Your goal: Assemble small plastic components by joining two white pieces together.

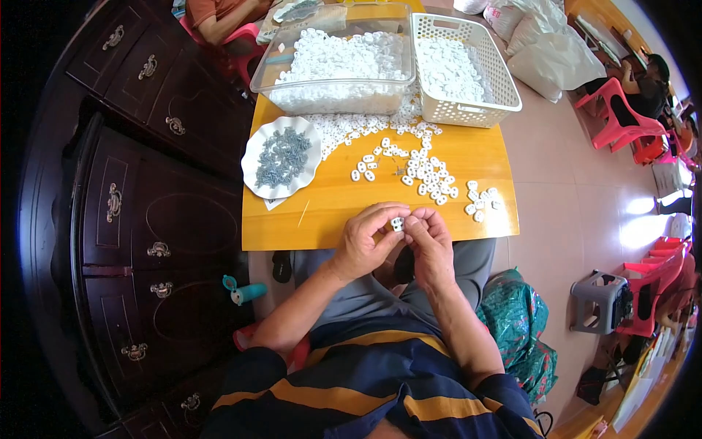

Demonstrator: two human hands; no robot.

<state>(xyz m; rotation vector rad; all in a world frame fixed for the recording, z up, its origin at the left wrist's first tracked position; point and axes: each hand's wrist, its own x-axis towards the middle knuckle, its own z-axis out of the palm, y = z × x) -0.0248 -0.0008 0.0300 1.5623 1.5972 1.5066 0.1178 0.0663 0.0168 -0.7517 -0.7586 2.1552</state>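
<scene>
Near the front edge of the yellow wooden table (336, 219), my left hand (358, 240) pinches a small white plastic piece (397, 224) with dark holes. My right hand (433, 247) meets it from the other side, thumb and fingertips pressed together against the piece. Whether a small part sits between those right fingertips is hidden. Just beyond my hands lies a loose group of similar white oval pieces (424, 170), each with two dark holes. A few small grey screws (400, 171) lie among them. More white pieces (482, 199) form a small cluster to the right.
A white wavy-rimmed plate (252, 161) holds many grey screws (284, 157) at the left. At the back stand a clear plastic bin (336, 95) and a cream basket (468, 113), both full of white pieces. Dark drawers (164, 190) line the left; a teal bag (515, 314) sits right.
</scene>
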